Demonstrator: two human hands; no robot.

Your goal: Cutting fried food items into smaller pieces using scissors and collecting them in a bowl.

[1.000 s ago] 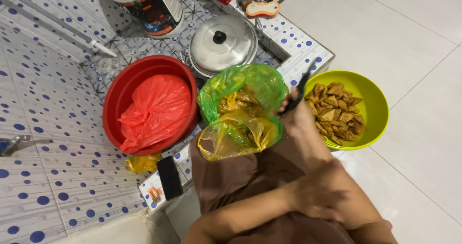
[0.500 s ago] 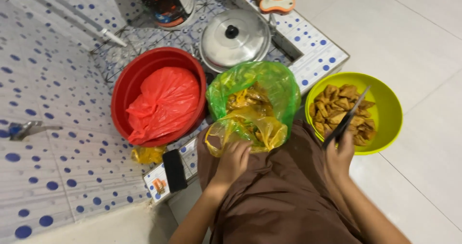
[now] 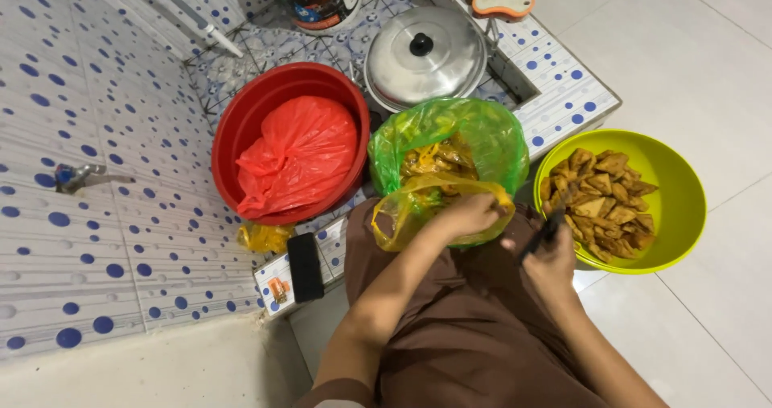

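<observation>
A green plastic bag [image 3: 482, 135] sits open on my lap, with brownish-yellow pieces inside. In front of it lies a yellow plastic bag [image 3: 398, 215]. My left hand [image 3: 470, 213] reaches into the mouth of the yellow bag, fingers curled on its rim or contents. My right hand [image 3: 551, 259] grips a dark knife [image 3: 543, 235], its blade pointing toward a lime-green bowl [image 3: 683, 207]. The bowl holds several golden-brown triangular pieces [image 3: 603, 199]. My lap is covered by brown cloth [image 3: 474, 336].
A red basin [image 3: 233, 135] holds a red plastic bag [image 3: 297, 155]. Behind it stands a metal pot with lid [image 3: 426, 54]. A black phone [image 3: 305, 267] and a small yellow bag [image 3: 261, 235] lie on the dotted tile ledge. A tap [image 3: 72, 175] juts from the wall.
My left hand has moved from my lap up into the yellow bag. My right hand with the knife has come back from the lime-green bowl toward my lap.
</observation>
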